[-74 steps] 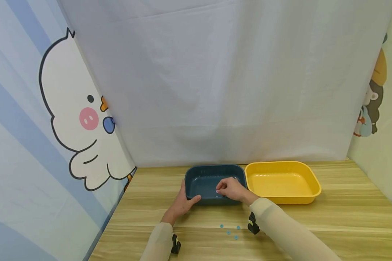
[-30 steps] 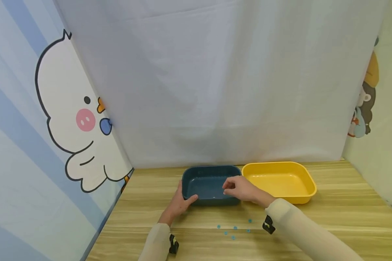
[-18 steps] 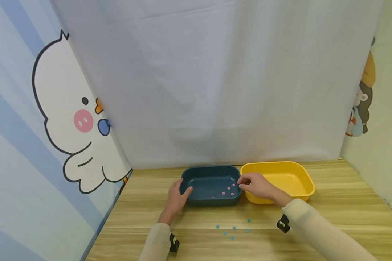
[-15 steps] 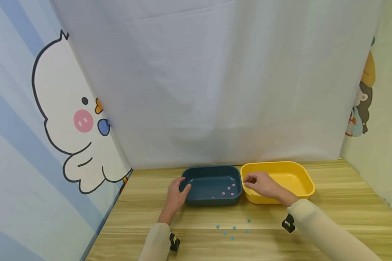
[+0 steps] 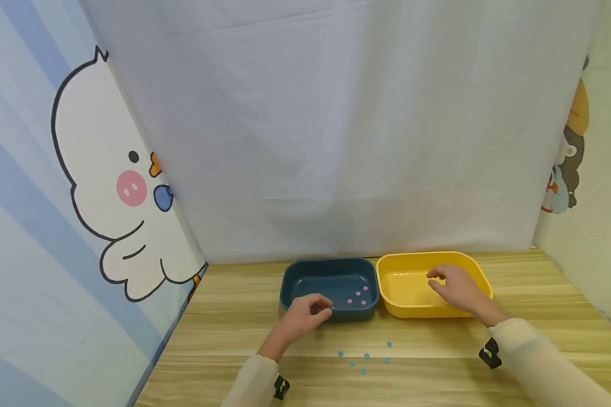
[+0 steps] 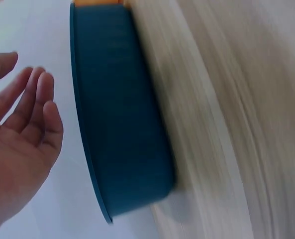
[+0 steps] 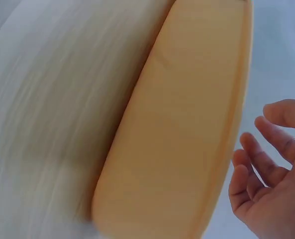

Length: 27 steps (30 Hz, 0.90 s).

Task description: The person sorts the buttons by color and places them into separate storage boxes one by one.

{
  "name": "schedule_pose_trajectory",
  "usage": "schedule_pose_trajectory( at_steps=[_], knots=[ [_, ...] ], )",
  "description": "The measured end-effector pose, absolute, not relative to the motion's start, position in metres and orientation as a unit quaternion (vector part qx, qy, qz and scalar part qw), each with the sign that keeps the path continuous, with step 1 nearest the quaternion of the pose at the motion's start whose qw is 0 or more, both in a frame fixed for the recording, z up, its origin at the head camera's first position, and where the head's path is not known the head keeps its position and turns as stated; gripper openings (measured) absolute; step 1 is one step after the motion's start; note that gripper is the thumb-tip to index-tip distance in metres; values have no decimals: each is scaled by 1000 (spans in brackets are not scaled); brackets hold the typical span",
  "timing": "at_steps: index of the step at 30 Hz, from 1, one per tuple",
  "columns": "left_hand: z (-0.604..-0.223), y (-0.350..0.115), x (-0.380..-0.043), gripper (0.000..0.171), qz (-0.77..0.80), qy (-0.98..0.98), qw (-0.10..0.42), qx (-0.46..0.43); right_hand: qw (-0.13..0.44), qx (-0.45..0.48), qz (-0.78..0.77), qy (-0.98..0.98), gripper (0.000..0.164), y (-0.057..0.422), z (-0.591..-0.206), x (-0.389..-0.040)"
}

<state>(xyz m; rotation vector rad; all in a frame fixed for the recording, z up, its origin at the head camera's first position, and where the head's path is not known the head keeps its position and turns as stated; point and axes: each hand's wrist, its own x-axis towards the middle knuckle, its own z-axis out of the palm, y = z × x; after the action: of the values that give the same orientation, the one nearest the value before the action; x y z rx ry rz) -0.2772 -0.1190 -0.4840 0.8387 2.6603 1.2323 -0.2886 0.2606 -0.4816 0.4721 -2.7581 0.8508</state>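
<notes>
My left hand hovers over the front rim of a dark blue plastic bin, fingers loosely bent and holding nothing. In the left wrist view the left hand is apart from the bin's outer wall. Several small pink button-like discs lie in the right part of that bin. Over the right part of a yellow bin is my right hand, its fingers relaxed with nothing between them. The right wrist view has the right hand beside the yellow wall. My left hand hides part of the blue bin.
Several small light blue button-like discs lie scattered on the wooden table in front of the bins. The two bins stand side by side near the back edge, before a pale curtain. Printed cloths hang at both sides.
My right hand has moved right, from the blue bin to over the yellow one, after pinching a small pink disc earlier. My left hand has let go of the blue bin's left end and shifted right.
</notes>
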Motion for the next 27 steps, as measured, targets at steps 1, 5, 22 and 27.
schedule_pose_trajectory(
  at_steps=[1, 5, 22, 27],
  knots=[
    [-484, -116, -276, 22, 404, 868, 59, 283, 113, 158, 283, -939, 16, 266, -483, -288],
    [-487, -104, -272, 19, 387, 861, 104, 313, 135, 142, 246, -949, 19, 286, -490, -285],
    [-514, -101, -268, 25, 261, 869, 179, 380, 84, 86, 234, -965, 75, 328, -508, -277],
    [-521, -101, -271, 23, 233, 873, 167, 395, 41, 79, 278, -956, 89, 333, -515, -278]
  ],
)
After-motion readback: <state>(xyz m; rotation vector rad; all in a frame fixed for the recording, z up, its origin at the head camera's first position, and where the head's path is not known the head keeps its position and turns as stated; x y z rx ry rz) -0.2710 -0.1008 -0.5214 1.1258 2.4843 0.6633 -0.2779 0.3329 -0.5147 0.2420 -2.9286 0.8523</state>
